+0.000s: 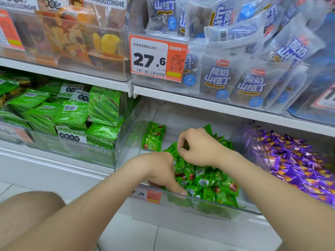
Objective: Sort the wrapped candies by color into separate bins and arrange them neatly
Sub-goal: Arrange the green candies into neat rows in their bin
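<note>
A clear plastic bin (181, 211) on the low shelf holds a loose heap of green wrapped candies (208, 180). A small neat stack of green candies (154, 138) stands at the bin's back left. My right hand (197, 147) hovers over the heap's far part, its fingers curled and pinching green candies. My left hand (159, 171) reaches into the front left of the heap, fingers curled down among the candies by the front wall; whether it holds any is hidden. Purple wrapped candies (293, 163) fill the neighbouring bin on the right.
Green okra snack packs (72, 113) fill the bin to the left. The shelf above (199, 102) carries blue-and-white packets (250, 82), dried fruit bags (76, 37) and an orange 27.6 price tag (157, 58). My knee (27, 209) is at lower left above the white floor.
</note>
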Demonstrator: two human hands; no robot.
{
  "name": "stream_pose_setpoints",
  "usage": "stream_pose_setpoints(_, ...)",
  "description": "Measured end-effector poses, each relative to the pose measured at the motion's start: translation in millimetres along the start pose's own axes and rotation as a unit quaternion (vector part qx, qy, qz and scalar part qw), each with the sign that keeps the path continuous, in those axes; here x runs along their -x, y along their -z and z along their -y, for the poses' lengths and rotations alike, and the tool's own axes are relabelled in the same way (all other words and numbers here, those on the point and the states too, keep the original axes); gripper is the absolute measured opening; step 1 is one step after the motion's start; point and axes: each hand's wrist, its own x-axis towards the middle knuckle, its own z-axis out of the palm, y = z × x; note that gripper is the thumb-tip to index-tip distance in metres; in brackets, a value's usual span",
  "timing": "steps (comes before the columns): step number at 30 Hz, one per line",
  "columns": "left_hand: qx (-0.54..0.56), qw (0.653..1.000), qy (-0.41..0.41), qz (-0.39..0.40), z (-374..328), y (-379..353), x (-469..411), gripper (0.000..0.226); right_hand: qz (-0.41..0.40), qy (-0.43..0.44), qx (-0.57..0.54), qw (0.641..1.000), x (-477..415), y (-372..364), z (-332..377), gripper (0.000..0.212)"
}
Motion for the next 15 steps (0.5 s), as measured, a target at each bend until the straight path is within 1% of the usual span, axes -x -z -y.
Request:
stream_pose_setpoints(1, 0.003, 1.0, -0.006, 0.001, -0.7, 0.3, -0.1, 0.048, 0.0, -0.004, -0.017, 1.0, 1.7, 3.3, -2.5, 0.008)
stream_pose_setpoints(3, 0.004, 1.0, -0.02, -0.011, 0.8, -1.2, -1.0, 0.027, 0.006, 0.003, -0.032, 0.999, 5.3, 9.1, -8.2, 0.006)
stream_pose_setpoints(6, 0.035, 0.999, -0.025, -0.027, 8.1, 0.0, 3.2, 0.016, 0.003, 0.026, -0.058, 0.998, 11.3, 15.6, -16.8, 0.005)
stream_pose_setpoints(9, 0.069, 0.996, -0.021, -0.042, 16.4, 5.3, 16.0, 0.021, -0.049, 0.054, -0.09, 0.993, 18.5, 19.3, -16.6, 0.007)
stream_pose_setpoints(10, 0.078, 0.995, -0.019, -0.065, 18.5, 6.7, 20.8, 0.022, -0.066, 0.059, -0.107, 0.99, 21.3, 20.7, -13.7, 0.007)
stream_pose_setpoints(12, 0.112, 0.984, -0.022, -0.138, 21.7, 8.3, 29.3, 0.02, -0.084, 0.06, -0.143, 0.984, 26.4, 23.3, -6.6, 0.009)
stream_pose_setpoints(13, 0.135, 0.973, -0.032, -0.183, 22.4, 8.6, 32.6, 0.02, -0.086, 0.052, -0.159, 0.982, 28.4, 23.9, -3.0, 0.011)
stream_pose_setpoints(15, 0.176, 0.946, -0.068, -0.264, 22.7, 7.9, 36.9, 0.016, -0.082, 0.009, -0.208, 0.975, 30.3, 23.2, 2.3, 0.016)
